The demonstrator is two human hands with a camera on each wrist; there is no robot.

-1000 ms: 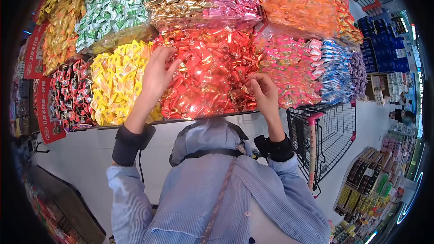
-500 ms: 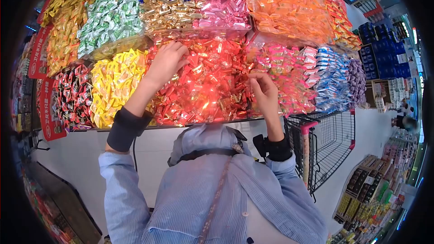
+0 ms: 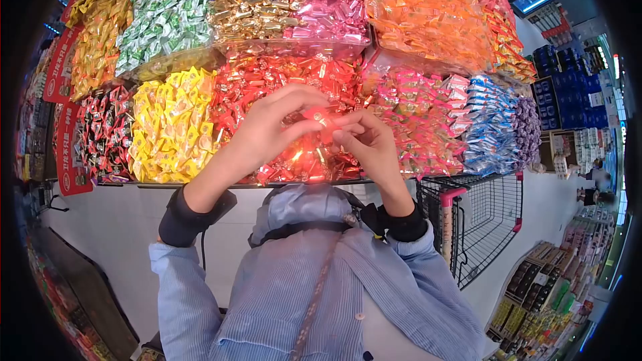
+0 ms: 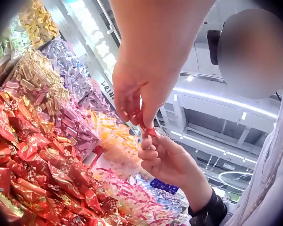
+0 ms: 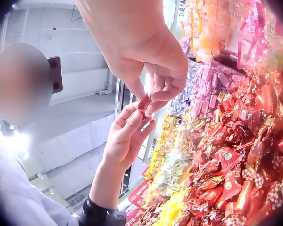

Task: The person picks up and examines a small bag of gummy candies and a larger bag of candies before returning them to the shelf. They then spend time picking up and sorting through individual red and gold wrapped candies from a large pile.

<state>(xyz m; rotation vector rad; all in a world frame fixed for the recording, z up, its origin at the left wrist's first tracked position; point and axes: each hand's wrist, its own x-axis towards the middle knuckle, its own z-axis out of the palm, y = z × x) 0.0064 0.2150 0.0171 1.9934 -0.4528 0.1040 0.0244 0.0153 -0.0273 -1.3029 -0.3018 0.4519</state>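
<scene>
In the head view my left hand [image 3: 271,124] and right hand [image 3: 371,147] meet over the heap of red wrapped candies [image 3: 267,70]. Between them is one small red wrapped candy [image 3: 319,118]. The left thumb and fingers pinch one side of it, and the right thumb and forefinger pinch the other. Seen from the left wrist, the candy [image 4: 150,132] shows as a bit of red wrapper between both sets of fingertips. The right wrist view has the candy [image 5: 142,102] held the same way, partly hidden by fingers.
Yellow candies [image 3: 170,124] lie left of the red heap, pink-wrapped ones [image 3: 428,117] to its right. Behind rise bins of green [image 3: 170,17], gold and orange candies [image 3: 428,13]. A black wire shopping cart [image 3: 491,214] with a pink-trimmed handle stands at right.
My left hand has come from the red heap's left side toward the middle, bringing a red candy into view. The right hand has moved left to meet it and now pinches the candy too.
</scene>
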